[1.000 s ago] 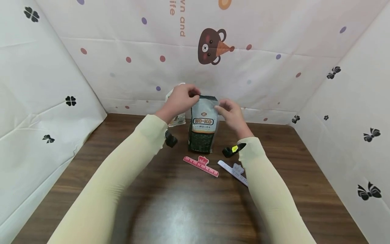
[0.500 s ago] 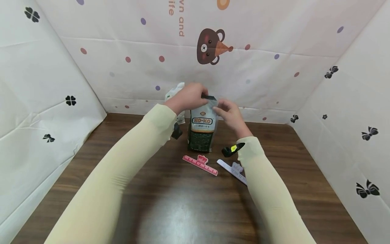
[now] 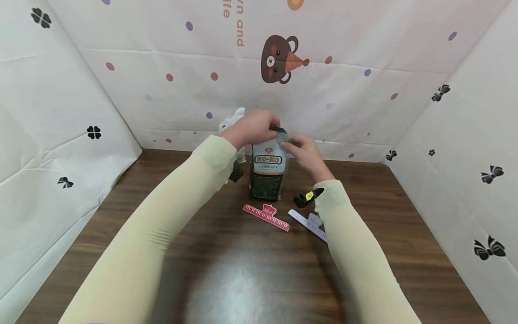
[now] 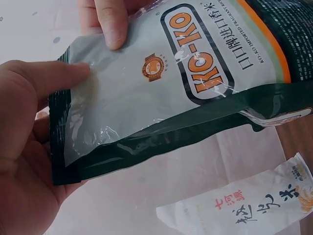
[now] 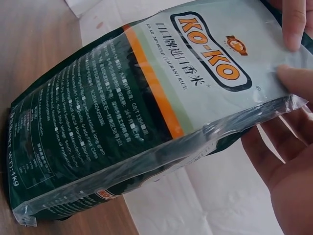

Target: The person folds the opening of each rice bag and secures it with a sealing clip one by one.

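A green and pale grey bag of rice (image 3: 268, 168), printed KO-KO, stands upright on the wooden table near the back cloth. My left hand (image 3: 257, 128) pinches its dark top edge, thumb on the front and fingers behind, as the left wrist view shows. My right hand (image 3: 304, 150) pinches the bag's upper right side the same way, thumb in front. In the right wrist view the front of the rice bag (image 5: 161, 83) is smooth and its clear side seam runs down to the base. Behind my left hand, a white rice bag (image 4: 244, 205) is partly hidden.
In front of the green bag lie a red clip with a piano-key pattern (image 3: 266, 217) and a pale lilac clip (image 3: 308, 224), partly covered by my right sleeve. White printed cloth (image 3: 182, 99) walls the wooden table (image 3: 210, 270) at the back and sides.
My left hand has moved right along the bag's top, from its left corner toward the middle. My right hand stays at the bag's right side. The clips have not moved.
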